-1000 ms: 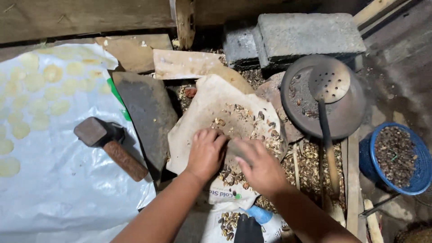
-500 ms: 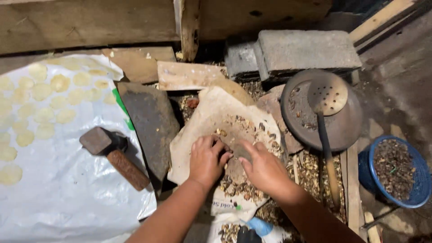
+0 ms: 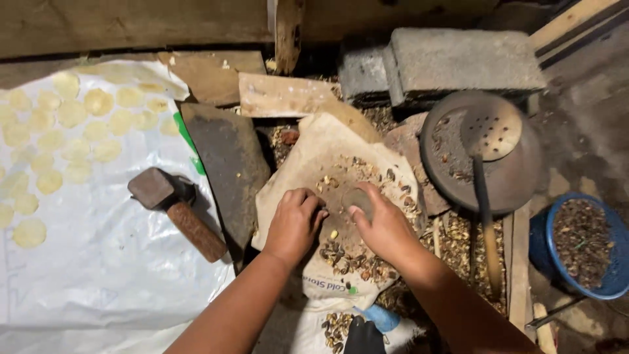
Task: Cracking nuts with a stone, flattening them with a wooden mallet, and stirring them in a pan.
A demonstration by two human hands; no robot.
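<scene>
Small flat stone (image 3: 357,200) sits mid-sack, on a tan paper sack (image 3: 308,164) spread over the floor, with cracked shells and kernels (image 3: 347,252) scattered around and below it. Right hand (image 3: 383,226) is touching the stone, thumb and fingertips curled round its near edge; a loose hold, not a firm clench. Left hand (image 3: 293,223) is just beside it on the left, fingers bent and pinched toward the stone's edge; can't tell if it has anything in it. One pale kernel (image 3: 334,234) lies between the two hands.

Around: dark slab stone (image 3: 226,170) to the left of the sack, nearly touching it. Hammer (image 3: 173,210) with a wooden handle lies further left on a white plastic sheet (image 3: 98,282), which also carries rows of pale round discs (image 3: 59,137). Wood board (image 3: 282,95) above the sack. Grey concrete blocks (image 3: 458,62) top right. Round dark metal pan (image 3: 452,151) right of the sack, a perforated skimmer ladle (image 3: 491,128) resting across it, long handle running down toward the person. Blue bowl (image 3: 540,242) of dark shells far right, well apart from the hands. Nothing blocks the stone except the right hand's fingers over its lower edge.
</scene>
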